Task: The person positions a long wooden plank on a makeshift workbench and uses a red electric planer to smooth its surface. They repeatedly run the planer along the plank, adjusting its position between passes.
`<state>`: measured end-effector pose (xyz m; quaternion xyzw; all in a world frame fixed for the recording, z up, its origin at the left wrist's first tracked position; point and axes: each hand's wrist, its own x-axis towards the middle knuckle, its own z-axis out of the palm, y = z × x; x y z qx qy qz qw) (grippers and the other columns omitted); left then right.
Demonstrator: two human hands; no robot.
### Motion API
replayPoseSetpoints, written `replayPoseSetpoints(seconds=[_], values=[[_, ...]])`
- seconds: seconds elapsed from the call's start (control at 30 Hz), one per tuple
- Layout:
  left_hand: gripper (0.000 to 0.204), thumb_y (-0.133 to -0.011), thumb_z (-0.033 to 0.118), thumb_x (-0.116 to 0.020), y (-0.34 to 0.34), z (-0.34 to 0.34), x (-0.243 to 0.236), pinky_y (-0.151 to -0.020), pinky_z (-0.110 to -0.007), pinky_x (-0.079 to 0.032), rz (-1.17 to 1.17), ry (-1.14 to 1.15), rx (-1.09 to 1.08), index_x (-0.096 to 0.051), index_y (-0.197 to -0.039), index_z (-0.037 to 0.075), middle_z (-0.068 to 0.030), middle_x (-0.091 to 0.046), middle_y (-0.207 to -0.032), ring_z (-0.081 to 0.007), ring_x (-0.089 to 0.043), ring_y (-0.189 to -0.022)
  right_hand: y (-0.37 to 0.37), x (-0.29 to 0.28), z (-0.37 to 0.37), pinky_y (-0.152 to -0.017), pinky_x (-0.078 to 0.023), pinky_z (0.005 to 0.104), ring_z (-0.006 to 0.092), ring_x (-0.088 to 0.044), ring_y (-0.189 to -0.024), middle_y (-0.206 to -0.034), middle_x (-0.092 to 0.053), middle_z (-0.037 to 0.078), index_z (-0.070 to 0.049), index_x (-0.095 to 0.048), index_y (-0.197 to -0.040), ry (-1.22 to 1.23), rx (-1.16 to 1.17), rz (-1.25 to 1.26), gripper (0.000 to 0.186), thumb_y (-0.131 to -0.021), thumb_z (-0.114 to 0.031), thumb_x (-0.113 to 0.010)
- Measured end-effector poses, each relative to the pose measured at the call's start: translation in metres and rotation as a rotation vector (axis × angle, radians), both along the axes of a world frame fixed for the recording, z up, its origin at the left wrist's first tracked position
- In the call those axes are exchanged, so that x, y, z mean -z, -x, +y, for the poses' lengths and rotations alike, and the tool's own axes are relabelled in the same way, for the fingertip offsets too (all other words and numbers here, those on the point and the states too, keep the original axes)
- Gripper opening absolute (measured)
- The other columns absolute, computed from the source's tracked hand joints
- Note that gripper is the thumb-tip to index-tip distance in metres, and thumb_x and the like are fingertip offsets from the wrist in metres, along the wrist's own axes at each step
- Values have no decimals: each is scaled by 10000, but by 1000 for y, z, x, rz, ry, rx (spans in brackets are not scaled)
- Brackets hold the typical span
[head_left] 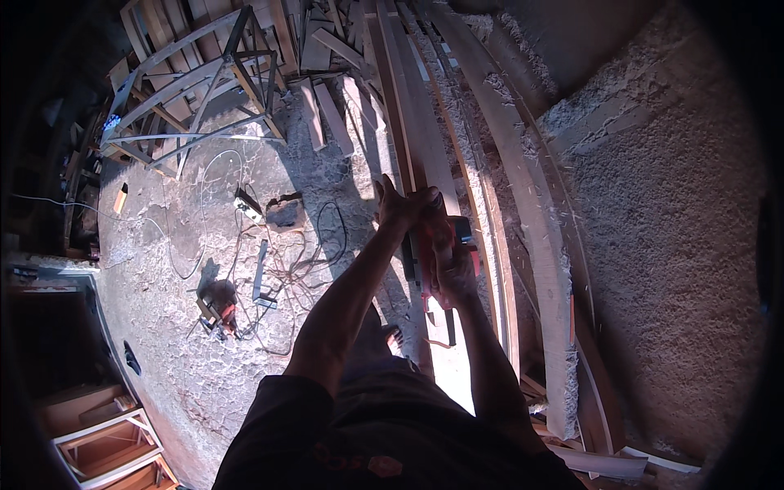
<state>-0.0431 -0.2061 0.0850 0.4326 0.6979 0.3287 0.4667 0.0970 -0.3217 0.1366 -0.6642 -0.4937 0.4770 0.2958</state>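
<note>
A red electric hand planer rests on a long wooden board that runs away from my body. My right hand is closed around the planer's rear handle. Farther forward, my left hand grips the front end of the planer, with its thumb and fingers partly in shadow. Strong light falls on the near part of the board, while its far part lies in shade.
Long planks covered in shavings lie to the right, beside a rough wall. On the left floor are tangled cables, a power strip and another tool. A wooden frame stands far left.
</note>
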Motion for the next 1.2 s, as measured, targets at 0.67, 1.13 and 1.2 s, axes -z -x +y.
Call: replayPoseSetpoints(seconds=[0.67,1.13,1.2], values=[[274,-790,51,-763,21,-161,153,-845,-348,-527,-609,332,777,-621,-1023,66,-54,-665,-990,-158,-640,-985,40,-8,195,-460,-434,342,169,-584,-514,-605,-558,51,-96,-659,-1180,-25,20,28,572,-1042,-604,-436],[702,-992,619,-519,41,-43,134,-866,-462,-492,156,121,213,-618,-1257,-22,-230,-680,-1096,-372,-651,-1017,68,-17,315,-400,-416,276,86,-535,-441,-570,-532,-6,-85,-621,-928,-152,67,125,600,-997,-668,-495],[832,-979,699,-460,36,-30,154,-908,-468,-478,-36,291,125,-556,-1348,-40,-260,-653,-1182,-386,-628,-1101,72,-23,330,-373,-407,280,91,-524,-416,-558,-524,-4,-87,-596,-882,-60,68,189,626,-978,-698,-497]])
